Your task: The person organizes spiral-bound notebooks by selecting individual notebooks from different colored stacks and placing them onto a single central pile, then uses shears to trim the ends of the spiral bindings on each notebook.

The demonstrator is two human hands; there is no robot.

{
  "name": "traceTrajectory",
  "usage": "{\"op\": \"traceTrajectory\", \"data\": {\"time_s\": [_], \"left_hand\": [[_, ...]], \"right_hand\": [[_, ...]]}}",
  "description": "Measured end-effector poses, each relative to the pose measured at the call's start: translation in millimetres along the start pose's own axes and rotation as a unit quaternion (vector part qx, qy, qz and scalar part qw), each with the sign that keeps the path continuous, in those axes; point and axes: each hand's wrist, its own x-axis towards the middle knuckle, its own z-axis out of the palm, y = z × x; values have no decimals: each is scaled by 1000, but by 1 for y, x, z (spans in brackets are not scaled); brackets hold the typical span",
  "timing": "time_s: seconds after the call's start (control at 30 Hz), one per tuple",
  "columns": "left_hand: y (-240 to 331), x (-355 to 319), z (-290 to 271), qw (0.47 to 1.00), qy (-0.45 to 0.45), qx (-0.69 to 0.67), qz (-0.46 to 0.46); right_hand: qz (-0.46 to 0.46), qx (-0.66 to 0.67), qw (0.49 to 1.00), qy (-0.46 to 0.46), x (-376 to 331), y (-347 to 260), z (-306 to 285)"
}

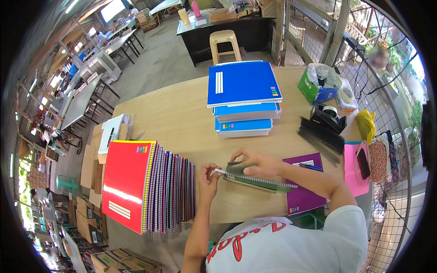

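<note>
A dark green spiral notebook (259, 182) is held tilted over the near edge of the table, its coil running along the upper side. My left hand (208, 179) pinches the coil's left end between thumb and fingertips. Curled over the notebook's upper part, my right hand (257, 164) grips it close to the left end. Under my right forearm lies a purple notebook (307, 186) with a blue-handled tool (311, 167) on it. To the left stands a long row of spiral notebooks (170, 186), with a red-covered notebook (127, 182) at its front.
Blue notebooks (243, 84) are stacked at the table's middle. On the right are black binding coils (321, 139), a tape dispenser (327, 117), a green box (318, 84) with plastic bags, and a phone (363, 164) on pink sheets. Cardboard boxes (88, 216) stand at the left.
</note>
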Motion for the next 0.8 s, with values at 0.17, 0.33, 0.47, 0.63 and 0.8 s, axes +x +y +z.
{"op": "traceTrajectory", "data": {"time_s": [0.17,0.33,0.47,0.63,0.8], "left_hand": [[-8,3,-7,1000,12,-16,0],[-2,2,-8,1000,8,-3,-21],[1,3,-7,999,35,24,3],[3,7,4,995,-72,-63,-23],[-1,-10,10,995,10,-89,-36]], "right_hand": [[10,-42,999,11,14,16,3],[-17,-46,998,30,23,46,19],[-21,119,993,-3,29,20,13],[67,-113,991,32,12,79,31],[217,-258,904,262,-104,105,44]]}}
